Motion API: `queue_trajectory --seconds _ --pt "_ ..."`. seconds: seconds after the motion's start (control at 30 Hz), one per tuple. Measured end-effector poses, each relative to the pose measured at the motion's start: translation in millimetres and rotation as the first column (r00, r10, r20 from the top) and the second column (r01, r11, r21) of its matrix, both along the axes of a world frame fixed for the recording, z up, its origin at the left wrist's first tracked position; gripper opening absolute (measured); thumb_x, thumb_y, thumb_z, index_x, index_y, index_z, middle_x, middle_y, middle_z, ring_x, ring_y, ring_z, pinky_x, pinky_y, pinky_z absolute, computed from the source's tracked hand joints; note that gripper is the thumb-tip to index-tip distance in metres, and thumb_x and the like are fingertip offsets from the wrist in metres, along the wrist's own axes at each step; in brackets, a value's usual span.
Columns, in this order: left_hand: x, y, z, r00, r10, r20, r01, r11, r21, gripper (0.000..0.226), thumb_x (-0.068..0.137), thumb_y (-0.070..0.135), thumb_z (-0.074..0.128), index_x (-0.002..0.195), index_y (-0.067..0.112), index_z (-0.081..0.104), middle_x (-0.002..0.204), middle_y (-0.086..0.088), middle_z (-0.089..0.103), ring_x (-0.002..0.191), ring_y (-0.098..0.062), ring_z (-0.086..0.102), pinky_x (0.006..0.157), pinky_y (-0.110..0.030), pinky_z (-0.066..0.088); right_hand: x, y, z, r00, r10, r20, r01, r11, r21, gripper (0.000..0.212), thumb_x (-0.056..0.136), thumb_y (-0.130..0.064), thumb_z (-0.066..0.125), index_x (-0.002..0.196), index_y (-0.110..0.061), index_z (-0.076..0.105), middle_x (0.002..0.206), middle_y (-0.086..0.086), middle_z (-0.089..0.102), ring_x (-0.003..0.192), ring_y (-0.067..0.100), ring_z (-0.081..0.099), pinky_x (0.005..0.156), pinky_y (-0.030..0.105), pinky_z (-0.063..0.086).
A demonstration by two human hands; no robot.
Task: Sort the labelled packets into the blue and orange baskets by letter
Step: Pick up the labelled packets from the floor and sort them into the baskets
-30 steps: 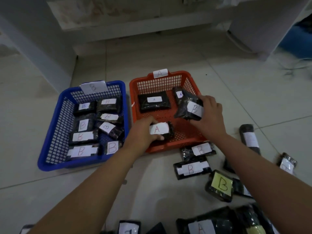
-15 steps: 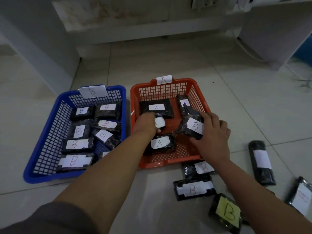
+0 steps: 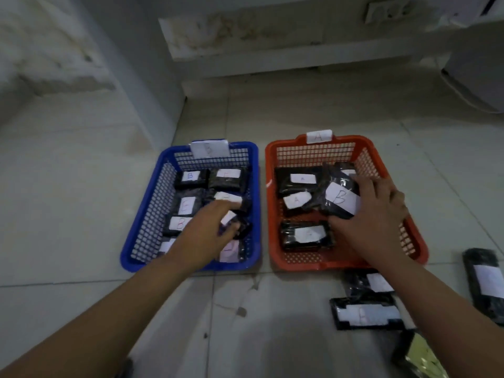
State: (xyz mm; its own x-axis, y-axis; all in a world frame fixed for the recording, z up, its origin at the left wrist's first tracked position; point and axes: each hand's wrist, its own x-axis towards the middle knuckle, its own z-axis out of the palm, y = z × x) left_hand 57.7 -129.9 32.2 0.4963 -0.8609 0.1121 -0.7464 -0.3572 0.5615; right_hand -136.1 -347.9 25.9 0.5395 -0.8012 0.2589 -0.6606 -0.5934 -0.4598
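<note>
The blue basket (image 3: 151,211), tagged B, holds several black packets with B labels (image 3: 190,176). My left hand (image 3: 208,233) hovers over its right half with finger and thumb apart above a tilted packet (image 3: 228,217); it grips nothing that I can see. To the right stands the orange basket (image 3: 273,241), tagged A, with three A packets (image 3: 307,235) lying in it. My right hand (image 3: 373,222) reaches into the orange basket and grips a black packet labelled B (image 3: 340,201), held above the other packets.
Loose black packets lie on the tiled floor in front of and right of the orange basket (image 3: 365,315), (image 3: 377,282), (image 3: 485,282). A shiny gold packet (image 3: 425,361) shows at the bottom right. A wall corner rises at the left and a white ledge runs behind the baskets.
My left hand has let go of an A packet in the orange basket and swung left over the blue basket. My right hand still holds the B packet.
</note>
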Motion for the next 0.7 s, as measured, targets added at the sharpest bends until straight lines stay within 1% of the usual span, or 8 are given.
queue_trajectory --seconds 0.03,0.1,0.17,0.27,0.37,0.43,0.57,0.7 --pt "4.5 26.0 -6.7 0.997 0.023 0.073 -0.025 0.999 0.027 0.037 0.091 0.029 0.058 0.127 0.018 0.055 0.123 0.003 0.057 0.108 -0.006 0.049 0.096 -0.030 0.045 14.4 9.5 3.5 0.999 0.036 0.020 -0.037 0.999 0.026 0.084 0.058 -0.039 0.079 0.132 -0.022 0.042 0.132 0.010 0.041 0.117 0.038 0.037 0.098 0.047 0.030" --pt "12.0 69.2 -23.0 0.964 0.073 0.256 -0.099 0.991 0.091 0.047 0.090 0.050 0.046 0.122 0.018 0.059 0.121 0.000 0.059 0.110 -0.015 0.054 0.097 -0.042 0.045 44.6 30.8 7.6 0.993 0.098 0.064 -0.103 0.991 0.090 0.083 0.058 -0.039 0.078 0.131 -0.026 0.041 0.132 0.005 0.042 0.118 0.034 0.038 0.100 0.043 0.029" --pt "20.1 96.9 -33.0 0.927 0.162 0.337 -0.226 0.961 0.160 0.064 0.086 0.067 0.031 0.126 0.023 0.057 0.133 -0.002 0.053 0.125 -0.024 0.047 0.106 -0.052 0.033 73.8 52.8 8.4 0.981 0.159 0.107 -0.173 0.977 0.129 0.082 0.058 -0.038 0.079 0.131 -0.027 0.042 0.130 0.003 0.041 0.116 0.030 0.038 0.097 0.037 0.028" --pt "25.7 114.8 -33.9 0.916 0.289 0.277 -0.367 0.883 0.293 0.086 0.074 0.083 0.015 0.143 0.034 0.035 0.156 0.000 0.021 0.145 -0.028 0.012 0.113 -0.056 0.005 111.5 84.7 7.6 0.961 0.252 0.115 -0.268 0.950 0.158 0.083 0.059 -0.034 0.080 0.133 -0.027 0.042 0.131 0.003 0.040 0.116 0.030 0.037 0.094 0.033 0.026" --pt "23.8 116.2 -40.9 0.912 0.345 0.219 -0.406 0.832 0.378 0.105 0.061 0.090 -0.006 0.149 0.035 0.012 0.159 -0.002 -0.001 0.144 -0.027 -0.015 0.113 -0.054 -0.009 141.6 111.5 3.7 0.947 0.307 0.097 -0.321 0.926 0.199 0.084 0.062 -0.032 0.079 0.135 -0.025 0.039 0.136 0.004 0.038 0.123 0.030 0.034 0.102 0.036 0.027" --pt "21.9 115.4 -45.9 0.904 0.361 0.231 -0.424 0.829 0.364 0.107 0.062 0.088 -0.010 0.150 0.031 0.009 0.159 -0.007 -0.002 0.144 -0.029 -0.018 0.114 -0.053 -0.010 158.0 126.0 -2.3 0.942 0.332 0.055 -0.336 0.920 0.202 0.086 0.063 -0.032 0.080 0.137 -0.024 0.037 0.137 0.004 0.038 0.125 0.030 0.034 0.104 0.037 0.027" --pt "22.6 114.5 -51.7 0.881 0.399 0.255 -0.462 0.843 0.275 0.109 0.068 0.087 -0.005 0.151 0.018 0.012 0.158 -0.015 -0.001 0.145 -0.031 -0.011 0.113 -0.049 -0.010 176.3 143.4 -18.7 0.939 0.345 0.003 -0.338 0.919 0.204 0.088 0.064 -0.031 0.080 0.140 -0.024 0.035 0.140 0.004 0.036 0.126 0.030 0.034 0.104 0.038 0.028" --pt "23.9 113.8 -52.8 0.872 0.413 0.263 -0.479 0.829 0.288 0.114 0.069 0.088 0.000 0.151 0.009 0.008 0.158 -0.016 -0.003 0.145 -0.029 -0.014 0.113 -0.047 -0.013 184.2 149.5 -29.5 0.955 0.292 -0.049 -0.279 0.943 0.181 0.089 0.065 -0.028 0.080 0.141 -0.021 0.035 0.141 0.006 0.036 0.126 0.031 0.033 0.106 0.040 0.028"
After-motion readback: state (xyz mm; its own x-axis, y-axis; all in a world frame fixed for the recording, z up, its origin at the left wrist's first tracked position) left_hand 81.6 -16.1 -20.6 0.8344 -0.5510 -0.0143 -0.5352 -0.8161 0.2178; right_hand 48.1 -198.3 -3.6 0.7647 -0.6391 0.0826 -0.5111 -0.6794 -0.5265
